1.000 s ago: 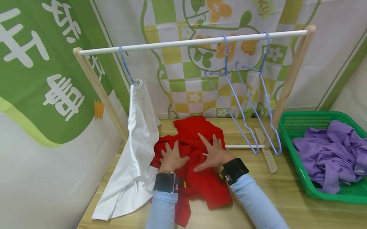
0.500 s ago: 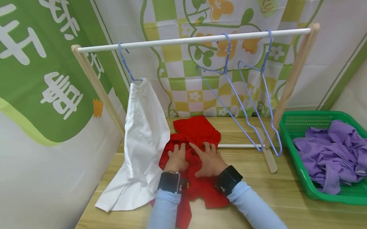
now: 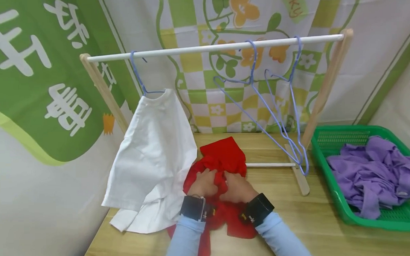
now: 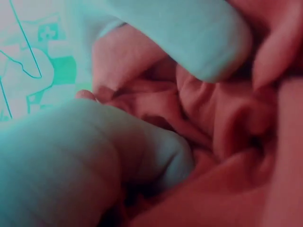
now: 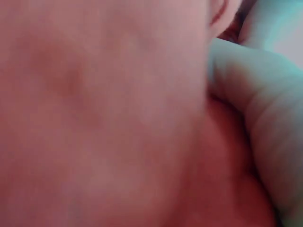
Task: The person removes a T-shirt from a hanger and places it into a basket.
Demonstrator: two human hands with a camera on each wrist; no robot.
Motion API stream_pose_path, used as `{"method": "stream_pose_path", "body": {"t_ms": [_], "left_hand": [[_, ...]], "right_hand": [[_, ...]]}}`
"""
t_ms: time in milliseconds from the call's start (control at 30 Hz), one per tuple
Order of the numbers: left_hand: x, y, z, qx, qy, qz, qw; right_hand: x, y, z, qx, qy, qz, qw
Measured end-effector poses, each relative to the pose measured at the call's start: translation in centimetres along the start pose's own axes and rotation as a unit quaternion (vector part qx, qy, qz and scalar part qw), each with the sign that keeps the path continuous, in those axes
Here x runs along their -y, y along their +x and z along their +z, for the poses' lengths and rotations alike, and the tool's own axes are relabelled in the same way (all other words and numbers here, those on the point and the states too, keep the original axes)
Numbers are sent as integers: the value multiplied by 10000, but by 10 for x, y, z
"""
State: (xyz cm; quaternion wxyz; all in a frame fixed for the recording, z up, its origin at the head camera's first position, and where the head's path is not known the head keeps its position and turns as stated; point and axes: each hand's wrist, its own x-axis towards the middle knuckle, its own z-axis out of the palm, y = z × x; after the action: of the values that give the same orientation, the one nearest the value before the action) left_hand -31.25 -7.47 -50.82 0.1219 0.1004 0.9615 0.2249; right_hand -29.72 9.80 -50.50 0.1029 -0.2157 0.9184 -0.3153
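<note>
A crumpled red garment (image 3: 226, 151) lies on the table below the rack, gathered in folds between the two hands. My left hand (image 3: 203, 183) grips its left part with bent fingers. On the right part, my right hand (image 3: 239, 188) holds a bunched fold, fingers curled into the cloth. Red fabric (image 4: 199, 109) fills much of the left wrist view, between the thumb and fingers. In the right wrist view a blurred sheet of the same cloth (image 5: 94, 113) covers most of the picture, with part of the hand at the right edge.
A white garment (image 3: 158, 137) hangs on a blue hanger at the rack's left, its lower end on the table. Two bare blue hangers (image 3: 252, 81) hang toward the right of the white rail (image 3: 195, 49). A green basket (image 3: 340, 202) with purple cloth (image 3: 376, 171) stands at right.
Spread fingers have curled into the red garment and bunched it; the hands have come closer together. The white garment has swung round to face forward, and the bare hangers have shifted.
</note>
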Motion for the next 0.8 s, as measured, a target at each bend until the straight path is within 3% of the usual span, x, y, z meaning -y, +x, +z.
{"method": "stream_pose_path", "body": {"t_ms": [133, 267, 400, 500, 633, 800], "left_hand": [[15, 24, 24, -110, 237, 386, 9989], [15, 37, 33, -518, 443, 903, 9936], [-26, 8, 3, -842, 192, 1307, 9876], [-69, -26, -30, -937, -69, 1378, 9860], [-98, -38, -46, -1191, 19, 1621, 9796], [-132, -43, -54, -1277, 18, 2298, 9648]], "right_hand": [[-3, -6, -12, -110, -22, 71, 9999], [-2, -12, -33, -281, 1, 87, 9996], [4, -26, -59, -539, -29, -58, 9985], [11, -40, -77, -741, -136, -112, 9971], [21, -60, -98, -1191, -351, -190, 9921], [26, -95, -118, -1899, -554, -334, 9797]]}}
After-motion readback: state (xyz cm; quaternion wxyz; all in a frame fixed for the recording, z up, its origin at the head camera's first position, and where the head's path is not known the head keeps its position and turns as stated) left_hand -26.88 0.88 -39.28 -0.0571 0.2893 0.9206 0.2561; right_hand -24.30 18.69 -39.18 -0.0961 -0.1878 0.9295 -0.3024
